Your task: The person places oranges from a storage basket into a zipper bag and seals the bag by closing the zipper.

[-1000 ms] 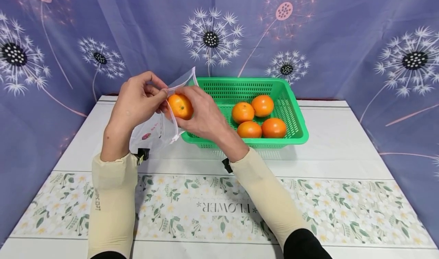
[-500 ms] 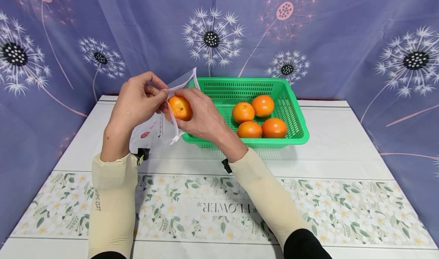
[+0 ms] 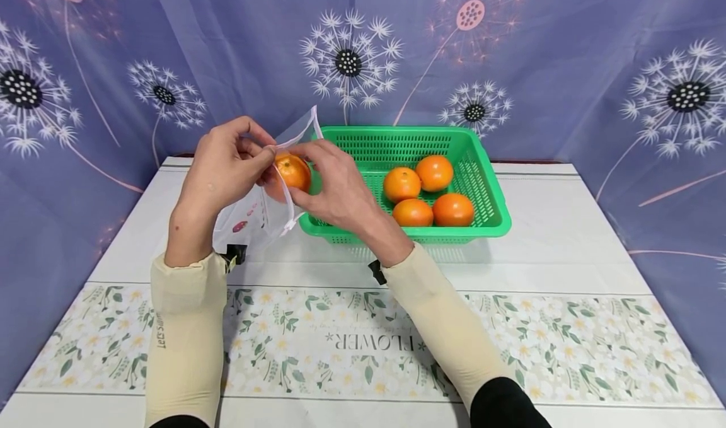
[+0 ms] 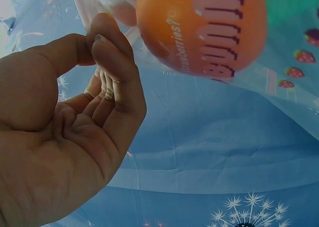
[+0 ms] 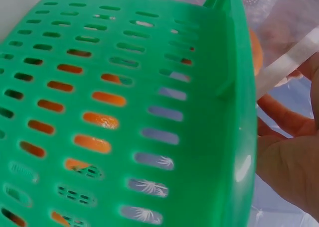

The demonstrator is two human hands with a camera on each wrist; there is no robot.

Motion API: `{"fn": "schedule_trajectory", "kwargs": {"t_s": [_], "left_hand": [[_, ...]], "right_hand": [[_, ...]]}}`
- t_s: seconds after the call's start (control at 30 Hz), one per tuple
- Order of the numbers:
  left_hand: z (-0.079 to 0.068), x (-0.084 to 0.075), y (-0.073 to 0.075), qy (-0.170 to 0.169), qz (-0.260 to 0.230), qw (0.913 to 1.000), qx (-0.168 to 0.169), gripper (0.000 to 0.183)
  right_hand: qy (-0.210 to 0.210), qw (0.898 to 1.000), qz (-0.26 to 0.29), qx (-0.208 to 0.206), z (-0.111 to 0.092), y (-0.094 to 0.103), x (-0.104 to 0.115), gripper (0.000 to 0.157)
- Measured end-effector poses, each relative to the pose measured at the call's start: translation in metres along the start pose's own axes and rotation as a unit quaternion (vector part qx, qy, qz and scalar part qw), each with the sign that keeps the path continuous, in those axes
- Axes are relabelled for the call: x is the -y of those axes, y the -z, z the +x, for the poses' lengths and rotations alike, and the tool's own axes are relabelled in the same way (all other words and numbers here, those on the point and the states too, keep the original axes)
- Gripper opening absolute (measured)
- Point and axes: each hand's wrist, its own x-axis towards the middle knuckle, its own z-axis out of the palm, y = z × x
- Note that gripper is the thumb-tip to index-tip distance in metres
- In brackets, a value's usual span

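My left hand pinches the edge of a clear slider-zip plastic bag, printed with strawberries and lettering, between thumb and fingertips. Inside the bag's mouth sits an orange, its stem end turned upward. My right hand reaches in at the opening, fingers and thumb spread around the orange, with a gap between palm and fruit. In the left wrist view the orange shows through the printed film, beside the left fingertips. The right wrist view shows part of my right hand beyond the basket's rim.
A green perforated basket stands behind and right of the hands, with several oranges in it. The bag overlaps its left end. A white tablecloth with a floral band covers the table; a purple dandelion curtain hangs behind.
The orange has shifted left, deeper into the bag, and turned so its stem end faces up. A gap has opened between it and my right palm. The left hand has stayed put.
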Motion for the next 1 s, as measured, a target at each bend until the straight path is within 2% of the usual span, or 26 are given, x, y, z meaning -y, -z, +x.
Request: {"fn": "schedule_trajectory", "kwargs": {"t_s": [0.1,0.2,0.27,0.33,0.53,0.77,1.0], "left_hand": [[0.0,0.0,0.001,-0.004,-0.002,1.0,-0.006,0.014],[0.001,0.0,0.001,-0.003,-0.004,0.9999,-0.01,0.014],[0.001,-0.001,0.001,0.002,-0.002,0.9999,-0.01,0.014],[0.001,-0.001,0.001,0.006,-0.001,0.9999,-0.01,0.014],[0.001,0.0,0.001,0.005,0.0,0.9998,-0.018,0.014],[0.0,0.001,0.002,0.002,0.006,0.9997,-0.024,0.012],[0.0,0.001,0.001,0.007,0.013,0.9997,-0.018,0.013]], "right_hand": [[0.019,0.998,0.035,-0.046,0.0,0.005,-0.002,0.038],[0.026,0.992,0.068,-0.104,0.0,0.012,-0.006,0.027],[0.009,0.988,0.077,-0.13,0.0,0.018,-0.01,0.023],[-0.02,0.987,0.08,-0.139,-0.001,0.023,-0.014,0.023],[-0.099,0.987,0.064,-0.112,-0.003,0.034,-0.025,0.027],[-0.134,0.987,0.048,-0.068,-0.005,0.041,-0.031,0.029],[-0.17,0.985,0.016,0.031,-0.007,0.044,-0.035,0.032]]}}
